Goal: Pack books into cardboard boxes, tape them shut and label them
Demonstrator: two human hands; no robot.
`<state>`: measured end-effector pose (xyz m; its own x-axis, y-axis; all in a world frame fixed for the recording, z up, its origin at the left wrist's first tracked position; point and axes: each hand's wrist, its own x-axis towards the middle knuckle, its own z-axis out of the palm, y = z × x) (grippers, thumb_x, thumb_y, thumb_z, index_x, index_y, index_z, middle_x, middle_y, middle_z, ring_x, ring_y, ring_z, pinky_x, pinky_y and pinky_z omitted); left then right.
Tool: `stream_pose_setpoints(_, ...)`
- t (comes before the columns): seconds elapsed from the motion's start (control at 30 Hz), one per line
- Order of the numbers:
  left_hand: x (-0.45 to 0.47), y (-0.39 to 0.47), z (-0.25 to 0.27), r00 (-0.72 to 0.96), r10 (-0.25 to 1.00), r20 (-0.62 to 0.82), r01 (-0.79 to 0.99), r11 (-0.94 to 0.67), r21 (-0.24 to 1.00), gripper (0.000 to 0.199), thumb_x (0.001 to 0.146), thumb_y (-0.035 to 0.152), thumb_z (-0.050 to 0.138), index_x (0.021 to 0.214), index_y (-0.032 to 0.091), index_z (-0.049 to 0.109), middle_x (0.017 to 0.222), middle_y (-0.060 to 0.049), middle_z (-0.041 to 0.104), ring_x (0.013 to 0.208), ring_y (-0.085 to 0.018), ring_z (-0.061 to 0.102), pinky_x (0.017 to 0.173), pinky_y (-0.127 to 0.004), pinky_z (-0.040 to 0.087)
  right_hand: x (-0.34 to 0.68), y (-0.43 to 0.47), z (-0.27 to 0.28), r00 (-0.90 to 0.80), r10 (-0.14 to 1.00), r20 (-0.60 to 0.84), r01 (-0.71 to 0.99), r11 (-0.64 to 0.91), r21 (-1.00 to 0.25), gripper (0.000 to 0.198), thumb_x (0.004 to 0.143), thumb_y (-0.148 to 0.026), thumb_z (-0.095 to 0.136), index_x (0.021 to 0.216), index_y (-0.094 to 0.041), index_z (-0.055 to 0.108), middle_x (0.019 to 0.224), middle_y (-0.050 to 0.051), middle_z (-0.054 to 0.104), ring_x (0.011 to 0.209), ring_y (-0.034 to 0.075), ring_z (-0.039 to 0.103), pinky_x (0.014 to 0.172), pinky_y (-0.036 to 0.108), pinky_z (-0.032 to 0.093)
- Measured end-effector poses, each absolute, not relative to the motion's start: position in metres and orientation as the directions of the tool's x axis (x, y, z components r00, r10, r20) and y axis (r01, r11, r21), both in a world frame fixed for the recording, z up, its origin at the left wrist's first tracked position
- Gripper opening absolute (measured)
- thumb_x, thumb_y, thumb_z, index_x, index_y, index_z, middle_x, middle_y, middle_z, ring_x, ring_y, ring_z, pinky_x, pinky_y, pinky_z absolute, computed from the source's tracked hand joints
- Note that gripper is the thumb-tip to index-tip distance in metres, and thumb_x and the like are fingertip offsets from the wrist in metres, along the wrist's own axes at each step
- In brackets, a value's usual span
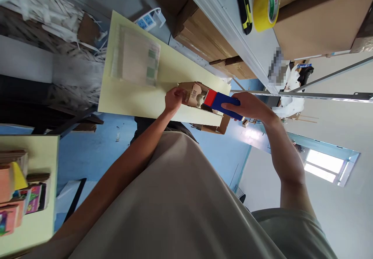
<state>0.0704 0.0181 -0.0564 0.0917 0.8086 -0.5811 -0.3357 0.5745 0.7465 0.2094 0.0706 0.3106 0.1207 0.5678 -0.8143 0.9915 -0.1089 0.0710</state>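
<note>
A small open cardboard box (190,92) with a printed label lies on the pale yellow table (171,76). At its left end my left hand (174,98) is closed, its fingers pinching the box's edge or flap. Inside the box is something pale and rounded (200,99), which I cannot make out. My right hand (247,105) grips a flat blue and red box (225,102), thumb on top and fingers underneath. The red end points toward the cardboard box and overlaps its opening in view.
A stack of clear plastic bags (140,56) lies on the table's left part. Beyond stand a power strip (148,20) and large cartons (204,29). The shelf above holds a utility knife (243,6) and yellow tape (265,8). Below the table's near edge is another open carton (217,126).
</note>
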Motion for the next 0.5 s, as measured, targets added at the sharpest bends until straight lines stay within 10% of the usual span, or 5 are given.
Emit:
stream_pose_setpoints(0.27, 0.062, 0.001, -0.061, 0.016, 0.796, -0.605, -0.047, 0.605, 0.795, 0.072, 0.089, 0.033, 0.086, 0.158, 0.018, 0.072, 0.125, -0.013, 0.081, 0.107, -0.026, 0.077, 0.098, -0.035, 0.062, 0.205, 0.068, 0.314, 0.107, 0.573, -0.813, 0.992, -0.114, 0.049, 0.067, 0.104, -0.089, 0.069, 0.103, -0.023, 0.080, 0.080, 0.010, 0.078, 0.076, 0.028, 0.075, 0.067, 0.041, 0.053)
stream_pose_setpoints(0.5, 0.051, -0.011, -0.004, 0.370, 0.915, -0.159, 0.047, 0.152, 0.987, 0.109, 0.082, 0.029, 0.095, 0.181, 0.027, 0.050, 0.162, -0.018, 0.060, 0.151, -0.042, 0.062, 0.129, -0.055, 0.056, 0.208, 0.068, 0.312, 0.112, 0.559, -0.822, 0.992, -0.105, 0.064, 0.064, 0.104, -0.086, 0.069, 0.099, -0.023, 0.078, 0.081, 0.011, 0.079, 0.079, 0.030, 0.078, 0.070, 0.042, 0.054)
